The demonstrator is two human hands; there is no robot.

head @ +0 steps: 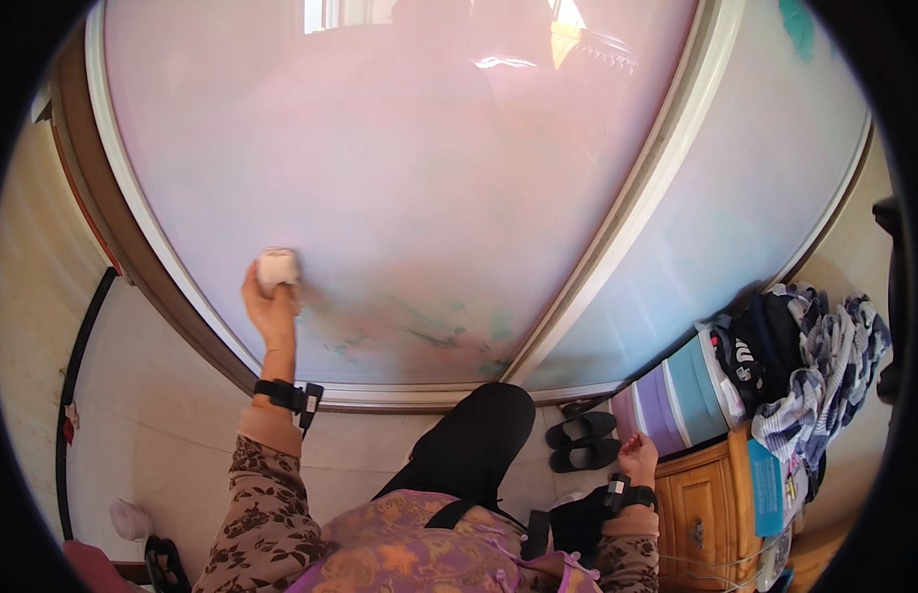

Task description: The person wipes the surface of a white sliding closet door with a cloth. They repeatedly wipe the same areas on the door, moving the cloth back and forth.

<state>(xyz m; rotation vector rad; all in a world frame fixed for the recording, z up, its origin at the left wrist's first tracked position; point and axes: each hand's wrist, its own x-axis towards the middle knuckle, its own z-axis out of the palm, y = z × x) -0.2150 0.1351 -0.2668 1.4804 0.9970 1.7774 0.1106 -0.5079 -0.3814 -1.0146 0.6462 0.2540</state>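
A glossy pink-and-blue sliding door panel (400, 193) in a white frame stands before me. My left hand (270, 311) grips a pale folded cloth or sponge (279, 267), slightly blurred, at the panel's lower left. To the right of the cloth, green smears (429, 333) mark the lower part of the panel. My right hand (638, 456) hangs low at the right with its fingers curled, close to the pink, purple and blue storage drawers (660, 408). I see nothing in it, but its palm is partly hidden.
Black shoes (585, 452) lie on the floor by the door track. A wooden cabinet (700, 497) stands at the right, with piled clothes (807, 363) beyond it. A second door panel (718, 222) adjoins on the right. A small pale tub (131, 519) sits at the lower left.
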